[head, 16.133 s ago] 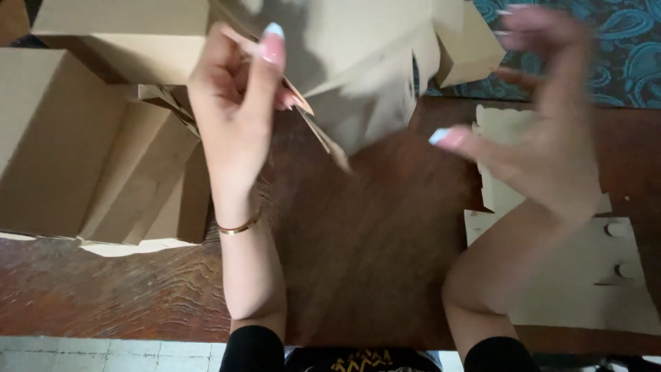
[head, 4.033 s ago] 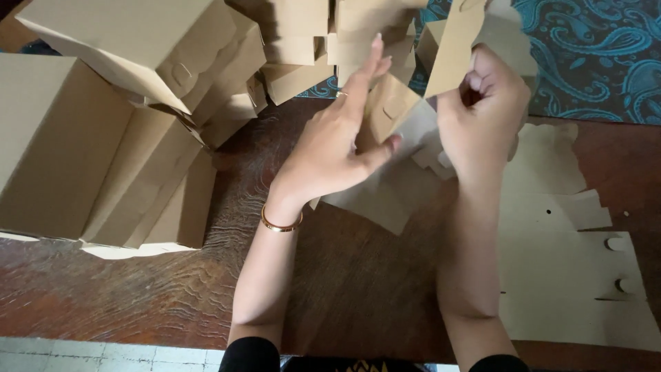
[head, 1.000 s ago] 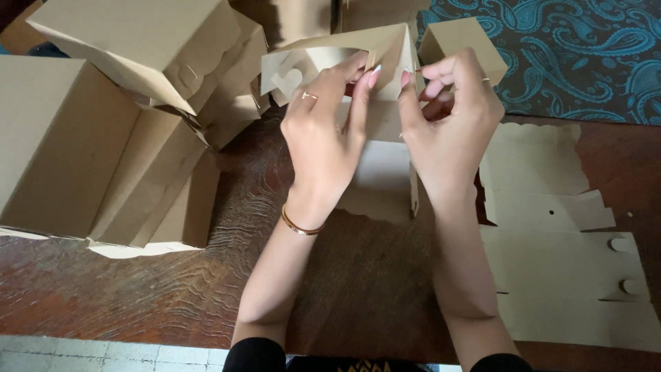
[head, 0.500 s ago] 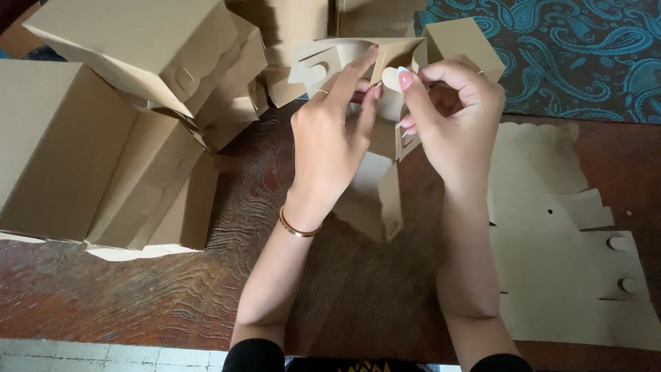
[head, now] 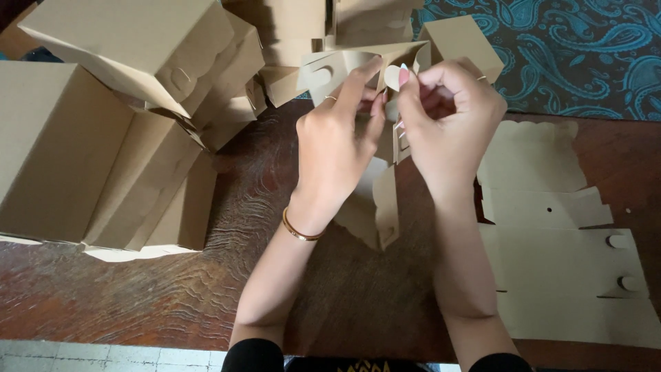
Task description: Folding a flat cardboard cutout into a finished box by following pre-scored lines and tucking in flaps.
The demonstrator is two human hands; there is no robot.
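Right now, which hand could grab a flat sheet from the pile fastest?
Probably the right hand. The flat sheets lie just beside its forearm, on its side of the table. The left hand would have to cross over. Both hands hold the half-folded box.

Both forearms rise from the lower edge, roughly parallel, wrists straight. Left hand point(head: 337, 148): back toward the camera, index finger stretched up and forward, remaining fingers curled (a thin bangle circles the wrist, a ring on one finger). Right hand point(head: 451, 120): fingers bent inward into a loose pinch, thumb tip meeting them, just beside the left fingertips.
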